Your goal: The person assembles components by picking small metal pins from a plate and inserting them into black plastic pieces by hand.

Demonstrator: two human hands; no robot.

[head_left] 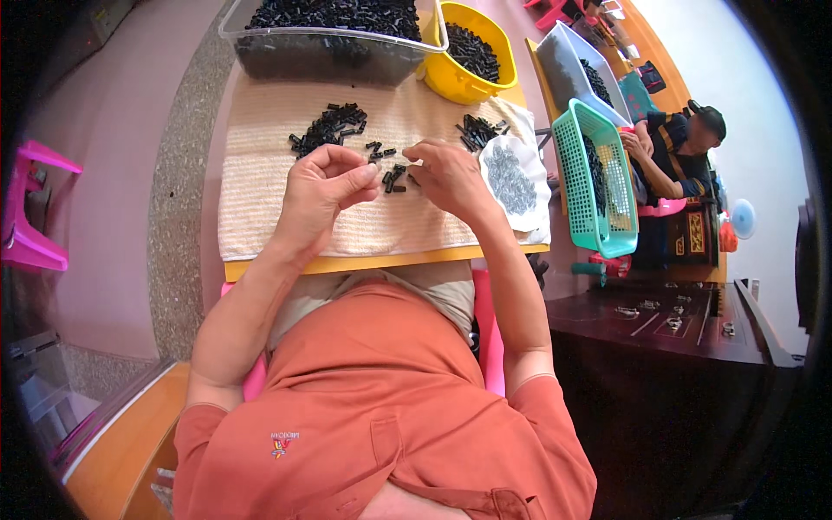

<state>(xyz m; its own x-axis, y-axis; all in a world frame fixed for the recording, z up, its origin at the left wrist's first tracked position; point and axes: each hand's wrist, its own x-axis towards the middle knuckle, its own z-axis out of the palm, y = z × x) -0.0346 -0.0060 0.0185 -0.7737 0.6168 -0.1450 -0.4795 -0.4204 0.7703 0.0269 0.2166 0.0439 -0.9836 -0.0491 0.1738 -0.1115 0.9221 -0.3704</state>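
Note:
My left hand [328, 188] is closed in a pinch above the towel, thumb against fingertips; whatever sits between them is too small to make out. Facing it, my right hand [453, 179] has its fingers curled down, and their tips hide anything they grip. A few small black tube-shaped pieces [394, 178] lie on the towel between the two hands. Beyond my left hand is a loose pile of the same black pieces [328, 130]. A smaller black pile [479, 132] lies past my right hand, beside a white sheet or shallow dish [530, 215] heaped with small clear, shiny parts [511, 180].
A striped towel [260, 208] covers the table. At its far side stand a clear bin [321, 56] and a yellow tub [498, 82], both holding black pieces. To the right are a green basket [611, 238], a grey bin [563, 52] and another person [676, 156].

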